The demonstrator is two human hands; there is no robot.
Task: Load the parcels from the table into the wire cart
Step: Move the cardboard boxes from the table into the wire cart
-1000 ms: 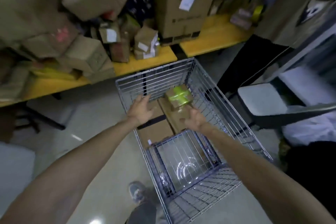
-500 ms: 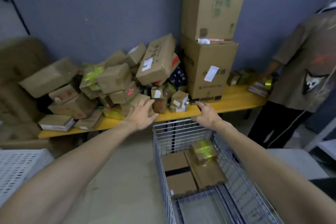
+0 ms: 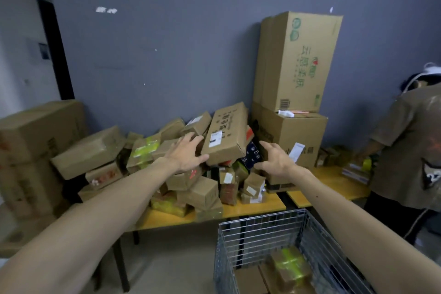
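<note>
1. A yellow table runs along a grey-blue wall, with parcels crowded from its left end to past its middle.
2. Two large cartons stand stacked at the table's back edge, right of the middle. The taller one sits upright on a squat one.
3. A second person in a brown shirt stands at the table's right end, reaching toward small items there.
4. The wire cart is parked against the table's front edge, right of the middle. Flat brown parcels lie on its floor.
5. The heap of parcels is piled loosely and reaches the table's front edge.
6. A long flat carton with a white label lies tilted on top of the heap, leaning toward the stacked cartons.
7. The left hand reaches to this carton's lower left corner, fingers straight and spread. Whether it touches cannot be told.
8. The right hand hovers just right of the carton's lower end, in front of a dark blue parcel. Its fingers are loosely curved and apart, holding nothing.
9. A small parcel crossed with yellow-green tape lies atop the flat parcels in the cart.
</note>
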